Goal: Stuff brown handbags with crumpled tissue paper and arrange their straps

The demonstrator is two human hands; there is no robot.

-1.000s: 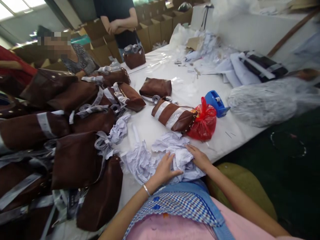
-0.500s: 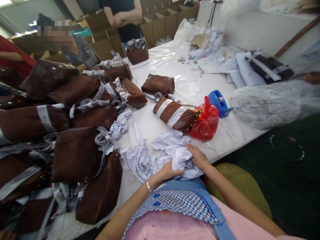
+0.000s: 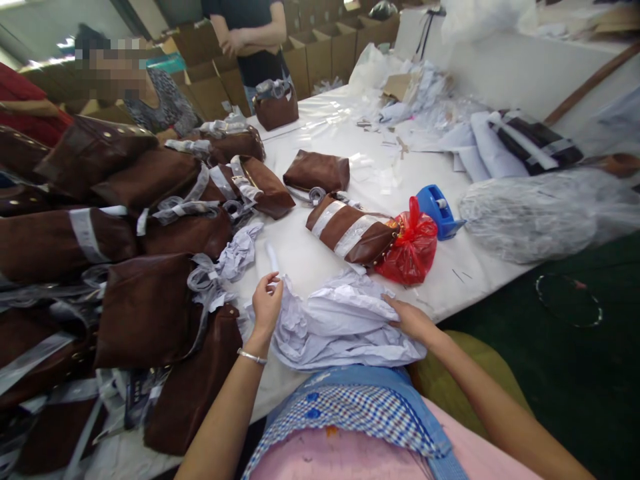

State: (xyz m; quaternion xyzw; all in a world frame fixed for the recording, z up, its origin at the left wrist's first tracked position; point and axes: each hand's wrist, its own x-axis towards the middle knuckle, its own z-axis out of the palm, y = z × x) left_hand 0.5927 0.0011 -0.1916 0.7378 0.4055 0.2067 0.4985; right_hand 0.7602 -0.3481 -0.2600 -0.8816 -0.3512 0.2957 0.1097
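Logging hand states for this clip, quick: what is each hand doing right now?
Left hand: closed, pinching the left edge of the white tissue paper.
Right hand: laid on the paper's right edge; grip cannot be told.
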